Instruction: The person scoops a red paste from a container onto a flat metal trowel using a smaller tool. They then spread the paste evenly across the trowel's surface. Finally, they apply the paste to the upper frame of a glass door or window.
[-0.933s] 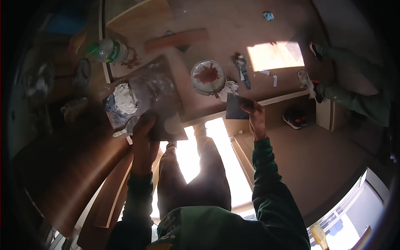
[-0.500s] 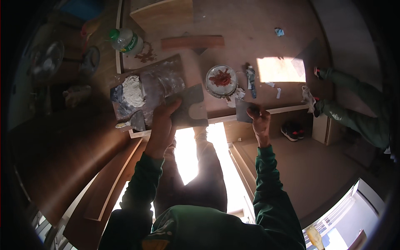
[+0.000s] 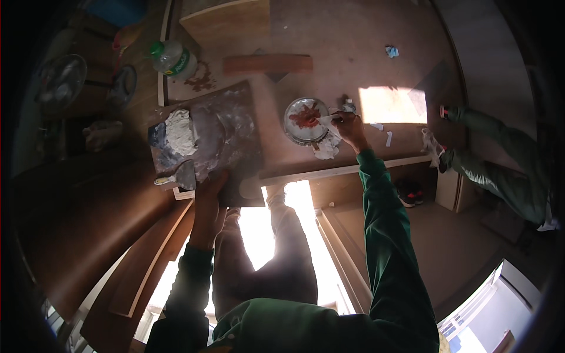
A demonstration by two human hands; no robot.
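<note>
My left hand [image 3: 209, 191] grips a dark flat plate [image 3: 236, 195] with a rounded notch, held low against the front edge of a smeared dark board [image 3: 238, 120]. A mound of white putty [image 3: 182, 133] lies on that board's left part. By its near left corner is a putty knife [image 3: 186, 175], close to my left hand. My right hand [image 3: 351, 128] reaches over a round lid-like dish [image 3: 288, 125] and pinches a small flat scraper [image 3: 327, 119], pale in the light. The scraper's tip touches or hovers over red paste [image 3: 306, 116] in the dish; I cannot tell which.
A green-capped plastic bottle [image 3: 178, 61] stands at the back left. A reddish-brown strip [image 3: 268, 64] lies behind the dish. Crumpled white material [image 3: 327, 146] sits before the dish. A tube [image 3: 348, 106] is partly hidden behind my right hand. Another person's legs [image 3: 500, 170] are at right.
My right hand has moved forward and left with the scraper, from the table's front edge to the red paste. My left hand has drawn the notched plate back and left, toward me.
</note>
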